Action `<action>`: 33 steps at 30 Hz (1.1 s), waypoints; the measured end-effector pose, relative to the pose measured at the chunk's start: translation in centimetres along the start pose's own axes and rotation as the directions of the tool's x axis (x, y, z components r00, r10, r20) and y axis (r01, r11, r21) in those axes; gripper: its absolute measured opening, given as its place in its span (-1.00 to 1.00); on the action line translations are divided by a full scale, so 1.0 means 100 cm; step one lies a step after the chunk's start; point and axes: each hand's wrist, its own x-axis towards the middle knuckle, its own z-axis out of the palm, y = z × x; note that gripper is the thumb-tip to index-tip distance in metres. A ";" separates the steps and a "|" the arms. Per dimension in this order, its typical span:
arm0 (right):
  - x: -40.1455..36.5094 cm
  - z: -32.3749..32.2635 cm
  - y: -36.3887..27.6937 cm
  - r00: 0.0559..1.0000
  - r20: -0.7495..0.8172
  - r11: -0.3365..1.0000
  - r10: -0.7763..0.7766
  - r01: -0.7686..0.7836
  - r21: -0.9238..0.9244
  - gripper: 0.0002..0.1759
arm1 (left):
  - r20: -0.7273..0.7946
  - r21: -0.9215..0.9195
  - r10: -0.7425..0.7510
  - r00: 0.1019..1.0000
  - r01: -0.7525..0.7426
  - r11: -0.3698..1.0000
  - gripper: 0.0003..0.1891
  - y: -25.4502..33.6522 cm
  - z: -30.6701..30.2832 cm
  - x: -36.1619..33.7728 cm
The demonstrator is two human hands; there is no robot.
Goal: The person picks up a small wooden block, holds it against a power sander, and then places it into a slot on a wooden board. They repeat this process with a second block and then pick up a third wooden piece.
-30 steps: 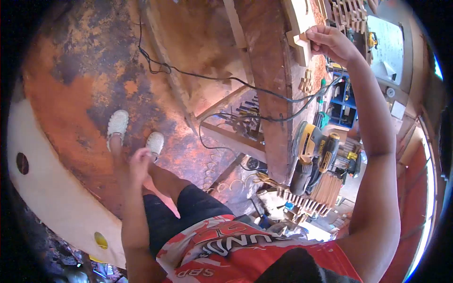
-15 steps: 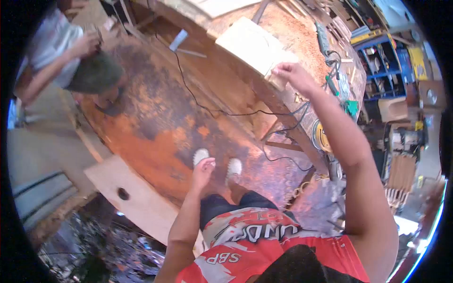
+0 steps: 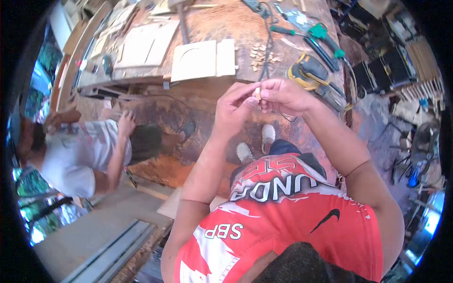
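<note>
Our left hand (image 3: 232,109) and right hand (image 3: 287,97), fingers pinching a small wood block (image 3: 258,93) between them, a sander (image 3: 309,70) on the bench (image 3: 244,70) ahead

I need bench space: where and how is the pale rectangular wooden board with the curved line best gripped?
Probably the near edge, from the front, thumb on top: the pale rectangular wooden board lies flat, that edge at the brown workbench rim, though overhang is unclear. A narrow pale wooden strip crowds its right edge. First free the right hand from the small pale wooden block.
</note>
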 end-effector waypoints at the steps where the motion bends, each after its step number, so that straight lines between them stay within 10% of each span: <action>1: -0.007 -0.008 -0.003 0.999 -0.040 1.000 0.009 -0.009 0.007 -0.75 | 0.024 -0.040 0.019 1.000 -0.018 0.999 -0.66 -0.004 0.008 0.009; 6: -0.038 -0.051 -0.028 0.979 -0.191 0.988 -0.065 0.036 -0.151 -0.72 | 0.052 -0.117 -0.002 0.999 0.008 0.993 -0.81 -0.016 0.048 0.054; 9: -0.058 -0.085 -0.050 0.800 -0.238 0.303 -0.551 -0.074 -0.950 -0.46 | 0.108 -0.263 -0.208 0.972 0.230 0.937 -0.86 -0.031 0.063 0.074; 10: -0.061 -0.107 -0.048 0.803 -0.225 0.307 -0.552 -0.055 -0.950 -0.46 | 0.095 -0.249 -0.209 0.973 0.226 0.942 -0.86 -0.033 0.068 0.081; 12: -0.061 -0.139 -0.042 0.780 -0.176 -0.172 -0.600 -0.340 -0.924 -0.35 | 0.045 -0.300 -0.331 0.942 0.329 0.895 -0.87 -0.037 0.080 0.090; 19: -0.040 -0.159 -0.057 0.904 -0.380 -0.188 -0.195 -0.414 -0.891 -0.20 | -0.089 -0.385 -0.366 0.926 0.307 0.871 -0.85 -0.058 0.093 0.116; 26: -0.074 -0.228 -0.076 0.876 -0.162 0.149 -0.454 -0.105 -0.983 -0.24 | -0.220 -0.400 -0.420 0.880 0.311 0.862 -0.86 -0.073 0.070 0.130; 33: -0.106 -0.205 -0.126 0.678 -0.307 0.495 -0.668 0.096 -0.863 -0.32 | -0.317 -0.374 -0.466 0.826 0.342 0.862 -0.86 -0.078 0.063 0.148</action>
